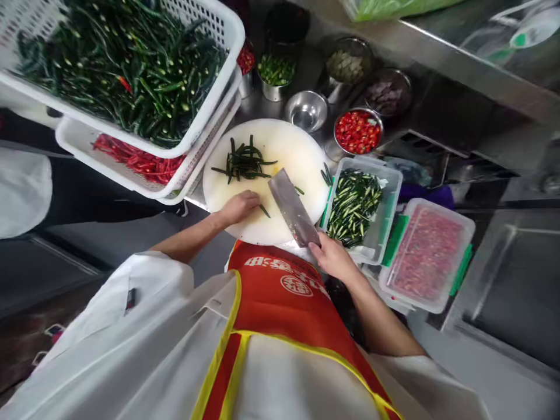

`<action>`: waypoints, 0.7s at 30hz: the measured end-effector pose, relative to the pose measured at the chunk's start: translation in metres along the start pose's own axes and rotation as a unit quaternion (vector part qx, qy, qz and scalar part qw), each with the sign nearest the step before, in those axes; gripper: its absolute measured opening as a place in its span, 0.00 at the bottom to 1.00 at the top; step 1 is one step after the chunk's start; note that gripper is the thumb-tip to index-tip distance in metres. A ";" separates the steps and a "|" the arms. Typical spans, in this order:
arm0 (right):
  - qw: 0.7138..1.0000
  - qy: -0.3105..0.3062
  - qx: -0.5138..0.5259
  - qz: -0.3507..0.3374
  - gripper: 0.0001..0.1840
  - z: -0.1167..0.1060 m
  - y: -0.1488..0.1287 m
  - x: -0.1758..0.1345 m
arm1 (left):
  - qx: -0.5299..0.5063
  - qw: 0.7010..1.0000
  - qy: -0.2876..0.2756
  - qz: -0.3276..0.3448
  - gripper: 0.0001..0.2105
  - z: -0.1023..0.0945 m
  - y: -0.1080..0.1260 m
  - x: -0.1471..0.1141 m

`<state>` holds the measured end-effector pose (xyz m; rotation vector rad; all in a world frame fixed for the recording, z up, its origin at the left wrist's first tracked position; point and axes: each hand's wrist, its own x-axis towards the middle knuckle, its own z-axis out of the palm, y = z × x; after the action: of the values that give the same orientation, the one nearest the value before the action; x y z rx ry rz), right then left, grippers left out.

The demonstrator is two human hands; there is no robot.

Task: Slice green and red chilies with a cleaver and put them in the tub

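Note:
My right hand [333, 255] is closed round the handle of a cleaver [292, 205], whose broad blade lies slanted over the round white cutting board [306, 146]. On the board's near left part, my left hand [240, 208] has its fingers curled together around one end of a green chili pepper [265, 210]; the other end sticks out to the right, apart from the blade. Behind that hand lies a loose pile of dark green chili peppers [245, 160]. A small piece of green pepper [299, 190] sits just right of the blade.
Left of the board, stacked white baskets [219, 137] hold green and red chilies. A clear container [391, 204] of cut green peppers and a lidded container [426, 254] stand right. Behind are an empty metal bowl [307, 111] and a pot of cut red chilies [357, 130].

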<state>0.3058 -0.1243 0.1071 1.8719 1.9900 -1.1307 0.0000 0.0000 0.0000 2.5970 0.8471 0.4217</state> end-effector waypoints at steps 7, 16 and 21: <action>0.997 -0.037 -0.025 -0.061 0.10 -0.012 -0.007 -0.003 | -0.056 0.998 0.026 0.001 0.12 0.016 0.018 -0.005; 0.998 -0.034 -0.044 -0.043 0.11 0.007 -0.025 0.028 | -0.073 0.997 0.026 -0.001 0.13 0.019 0.015 -0.004; 0.998 0.007 -0.017 -0.052 0.10 0.012 -0.012 0.036 | -0.070 0.997 0.018 -0.006 0.13 0.015 0.013 -0.009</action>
<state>0.2837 -0.1032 0.0815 1.7830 2.1235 -1.1058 0.0055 -0.0189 -0.0087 2.4608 0.8141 0.5077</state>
